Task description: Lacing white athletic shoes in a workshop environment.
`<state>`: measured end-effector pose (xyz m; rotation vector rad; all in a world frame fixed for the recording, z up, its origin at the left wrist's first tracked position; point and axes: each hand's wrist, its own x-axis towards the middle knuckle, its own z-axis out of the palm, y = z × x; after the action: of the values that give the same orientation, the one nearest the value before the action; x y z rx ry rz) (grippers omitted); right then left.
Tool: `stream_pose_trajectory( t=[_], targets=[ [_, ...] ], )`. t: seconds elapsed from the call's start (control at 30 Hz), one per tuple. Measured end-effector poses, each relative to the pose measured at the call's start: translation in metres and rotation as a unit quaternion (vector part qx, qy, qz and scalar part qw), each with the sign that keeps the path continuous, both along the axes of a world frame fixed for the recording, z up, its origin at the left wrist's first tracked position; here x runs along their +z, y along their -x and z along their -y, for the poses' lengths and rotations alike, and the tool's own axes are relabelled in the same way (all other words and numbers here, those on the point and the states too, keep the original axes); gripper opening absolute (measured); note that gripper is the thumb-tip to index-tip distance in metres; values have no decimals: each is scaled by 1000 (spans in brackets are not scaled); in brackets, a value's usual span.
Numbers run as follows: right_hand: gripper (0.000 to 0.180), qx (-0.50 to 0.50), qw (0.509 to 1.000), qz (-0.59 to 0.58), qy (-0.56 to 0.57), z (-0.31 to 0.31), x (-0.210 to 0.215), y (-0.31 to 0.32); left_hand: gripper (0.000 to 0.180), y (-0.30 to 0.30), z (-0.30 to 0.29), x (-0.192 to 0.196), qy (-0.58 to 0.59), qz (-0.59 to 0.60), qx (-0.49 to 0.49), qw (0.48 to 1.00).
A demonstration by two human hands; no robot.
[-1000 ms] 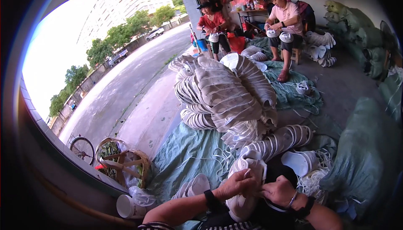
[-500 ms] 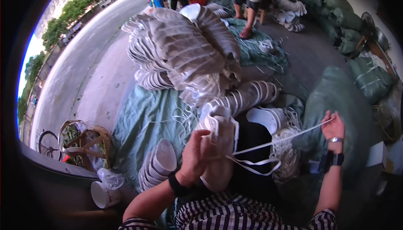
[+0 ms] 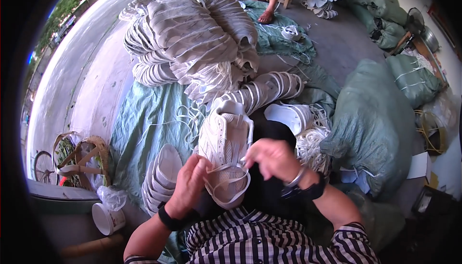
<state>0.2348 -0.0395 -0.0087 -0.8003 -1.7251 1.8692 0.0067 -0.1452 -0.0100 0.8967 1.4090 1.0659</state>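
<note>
Teal tarpaulin (image 3: pixel 144 119) is covering the floor of an open-fronted workshop beside a road, and we are sitting on it with a white shoe (image 3: pixel 225 141) propped on our lap, toe pointing away from us. We are lacing it: our left hand (image 3: pixel 191 183) is closing its fingers (image 3: pixel 204 165) on the near-left edge of the shoe and on the white lace (image 3: pixel 231 187) looping below the fingertips, while our right hand (image 3: pixel 272 158) is pinching the lace end just right of the tongue, fingers curled almost shut around it. Beyond our fingers a big heap of bundled white uppers (image 3: pixel 192 37) is rising, with a stack of soles (image 3: pixel 161 179) just left of the left hand and loose laces (image 3: pixel 313 143) to the right of the right hand. We judge the threading to be partway along; the next move seems to call for steadying the shoe and guiding the lace tip cleanly into an eyelet.
</note>
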Motion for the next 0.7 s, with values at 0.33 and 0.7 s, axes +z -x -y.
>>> stream_pose_trajectory(
  t=[0.33,0.7],
  targets=[
    [24,161,969,181,-49,4,35,-25,24,0,-4,-5,-152,-97,54,982],
    [34,-57,997,50,35,-22,25,46,17,0,3,-14,-54,-91,-34,994]
  ],
)
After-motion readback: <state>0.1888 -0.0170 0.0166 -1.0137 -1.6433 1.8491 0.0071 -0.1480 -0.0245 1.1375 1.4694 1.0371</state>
